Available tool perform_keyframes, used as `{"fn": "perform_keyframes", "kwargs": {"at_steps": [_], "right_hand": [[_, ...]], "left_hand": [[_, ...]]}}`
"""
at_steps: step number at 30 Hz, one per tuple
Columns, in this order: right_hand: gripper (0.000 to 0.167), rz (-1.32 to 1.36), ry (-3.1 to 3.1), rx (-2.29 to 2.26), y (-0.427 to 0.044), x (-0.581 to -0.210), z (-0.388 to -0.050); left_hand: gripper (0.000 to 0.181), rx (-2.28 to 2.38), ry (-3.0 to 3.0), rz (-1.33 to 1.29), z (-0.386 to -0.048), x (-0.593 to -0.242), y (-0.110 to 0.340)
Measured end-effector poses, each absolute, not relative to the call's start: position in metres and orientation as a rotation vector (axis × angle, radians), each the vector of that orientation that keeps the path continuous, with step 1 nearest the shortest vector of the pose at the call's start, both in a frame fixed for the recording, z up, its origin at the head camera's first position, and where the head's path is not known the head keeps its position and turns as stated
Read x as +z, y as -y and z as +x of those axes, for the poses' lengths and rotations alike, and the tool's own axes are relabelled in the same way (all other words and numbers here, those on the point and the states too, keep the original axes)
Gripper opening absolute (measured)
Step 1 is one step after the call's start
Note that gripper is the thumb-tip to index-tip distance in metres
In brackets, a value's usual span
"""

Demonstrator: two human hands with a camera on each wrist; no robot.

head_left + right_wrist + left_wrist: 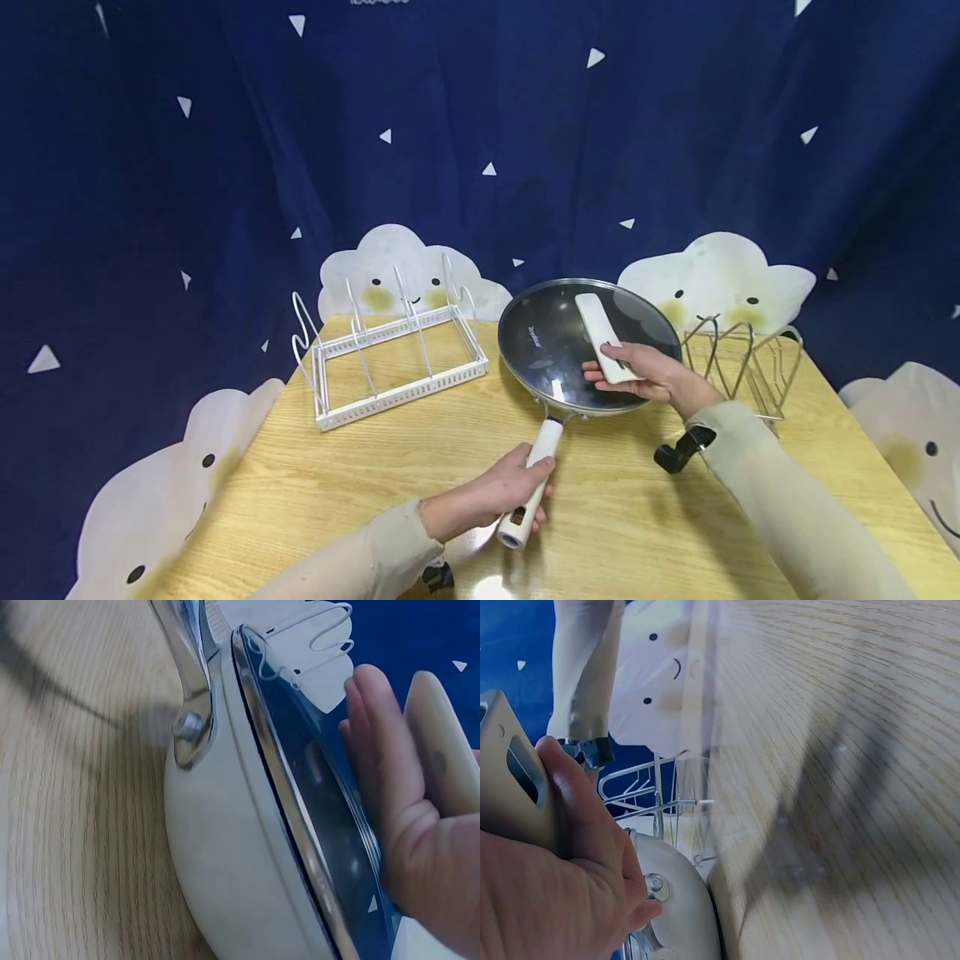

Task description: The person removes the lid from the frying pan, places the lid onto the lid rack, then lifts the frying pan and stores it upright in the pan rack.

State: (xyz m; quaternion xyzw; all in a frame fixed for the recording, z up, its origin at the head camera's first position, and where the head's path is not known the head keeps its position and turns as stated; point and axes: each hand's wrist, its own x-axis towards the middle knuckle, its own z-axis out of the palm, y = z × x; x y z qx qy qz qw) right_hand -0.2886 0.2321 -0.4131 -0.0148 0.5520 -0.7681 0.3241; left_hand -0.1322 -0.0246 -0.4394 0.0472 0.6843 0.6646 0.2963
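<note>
A white frying pan (217, 825) with a dark glass lid (551, 358) on it is at the table's middle right, its handle pointing toward me. My left hand (513, 483) grips the white pan handle (547, 437), fingers wrapped round it; the left wrist view shows the hand (562, 892) close behind the handle's slotted end (525, 776). With my right hand (647, 371) I hold the long white lid handle (600, 329), thumb on top and fingers beneath. In the right wrist view those fingers (382, 742) lie between lid and lid handle. Whether the pan touches the table cannot be told.
On the left of the wooden table (390, 475) stands a white rack (401, 408) with upright wire dividers. A metal wire rack (750, 367) is at the right, close behind my right wrist. A dark blue curtain (450, 100) with clouds hangs behind the table.
</note>
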Motion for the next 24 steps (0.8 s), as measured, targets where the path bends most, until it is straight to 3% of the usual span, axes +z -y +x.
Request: {"fn": "perform_keyframes", "kwargs": {"at_steps": [24], "right_hand": [[0.019,-0.063,-1.653,-2.045,-0.2250,-0.4144,-0.2835]], "left_hand": [[0.023,1.767,-1.832,0.108,-0.1323,-0.4419,0.0247]]}}
